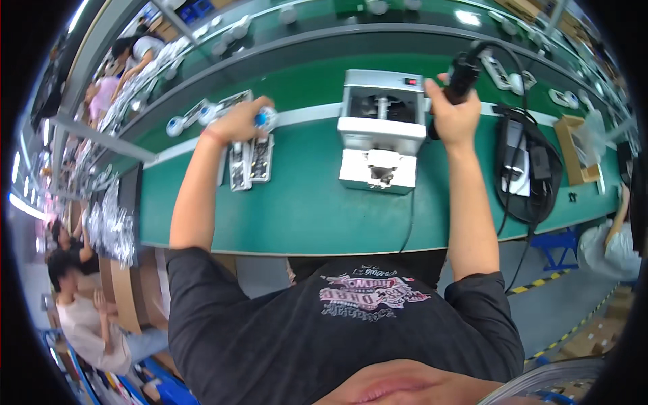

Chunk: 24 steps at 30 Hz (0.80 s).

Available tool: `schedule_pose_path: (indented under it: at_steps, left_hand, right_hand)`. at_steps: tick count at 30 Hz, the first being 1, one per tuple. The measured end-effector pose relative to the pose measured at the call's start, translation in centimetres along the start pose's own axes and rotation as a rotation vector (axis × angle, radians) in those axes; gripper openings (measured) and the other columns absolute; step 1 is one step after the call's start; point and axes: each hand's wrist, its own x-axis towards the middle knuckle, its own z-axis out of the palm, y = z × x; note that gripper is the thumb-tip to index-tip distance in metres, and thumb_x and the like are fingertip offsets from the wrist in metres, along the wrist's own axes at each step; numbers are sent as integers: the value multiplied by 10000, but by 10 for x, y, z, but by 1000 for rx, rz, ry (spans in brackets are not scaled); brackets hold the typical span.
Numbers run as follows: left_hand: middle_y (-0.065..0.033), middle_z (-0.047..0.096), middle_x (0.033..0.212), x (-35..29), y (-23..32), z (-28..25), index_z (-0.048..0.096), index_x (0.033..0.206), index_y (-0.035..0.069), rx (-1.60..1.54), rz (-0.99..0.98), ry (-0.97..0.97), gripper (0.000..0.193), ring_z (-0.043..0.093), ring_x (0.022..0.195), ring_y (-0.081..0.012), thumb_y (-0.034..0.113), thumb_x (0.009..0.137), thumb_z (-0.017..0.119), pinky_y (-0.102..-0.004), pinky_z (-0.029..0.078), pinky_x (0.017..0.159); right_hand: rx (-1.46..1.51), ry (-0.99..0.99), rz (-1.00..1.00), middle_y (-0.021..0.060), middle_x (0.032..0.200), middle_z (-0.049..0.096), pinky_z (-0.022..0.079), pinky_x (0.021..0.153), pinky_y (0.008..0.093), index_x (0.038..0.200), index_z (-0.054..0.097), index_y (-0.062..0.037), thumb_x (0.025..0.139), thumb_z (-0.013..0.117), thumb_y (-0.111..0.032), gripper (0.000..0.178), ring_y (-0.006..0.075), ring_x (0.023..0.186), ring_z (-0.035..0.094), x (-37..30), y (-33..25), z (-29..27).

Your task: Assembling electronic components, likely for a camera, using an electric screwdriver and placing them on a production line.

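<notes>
My left hand (236, 124) is closed on a white device with a round, blue-centred end (267, 119), above the left part of the bench. Just below it lie two open white housings (240, 166) side by side, dark parts inside them. To the hand's left, another white device with a round blue end (177, 125) rests on the green mat. My right hand (456, 118) grips a black electric screwdriver (462, 79), whose cable loops from the top. The tool's tip is hard to make out. Between my hands stands a silver screw feeder (381, 128) with a small red display.
A black bag (528, 172) holding cables and a white piece lies right of my arm, beside a cardboard box (574, 152) with clear plastic. A raised shelf (304, 40) with white parts runs along the back. Co-workers sit at left; another person's arm (619, 214) shows at right.
</notes>
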Motion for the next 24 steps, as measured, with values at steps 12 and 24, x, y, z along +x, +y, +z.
schedule_pose_path:
  at_steps: [12,24]
  left_hand:
    - [-206,552,1435,-5,98,96,535,1400,-4,-364,230,487,573,536,1317,-364,183,892,722,-425,413,1124]
    - [-226,495,1513,-1,92,120,586,1352,-7,-41,339,481,529,448,1418,-412,282,922,699,-461,369,1168]
  right_hand:
    - [-120,-52,-98,44,737,674,476,597,303,897,649,-29,778,826,-162,251,158,622,559,-8,-15,5]
    - [-101,-105,-115,6,751,663,481,609,243,1027,695,-39,831,861,-141,276,95,647,578,-10,-9,11]
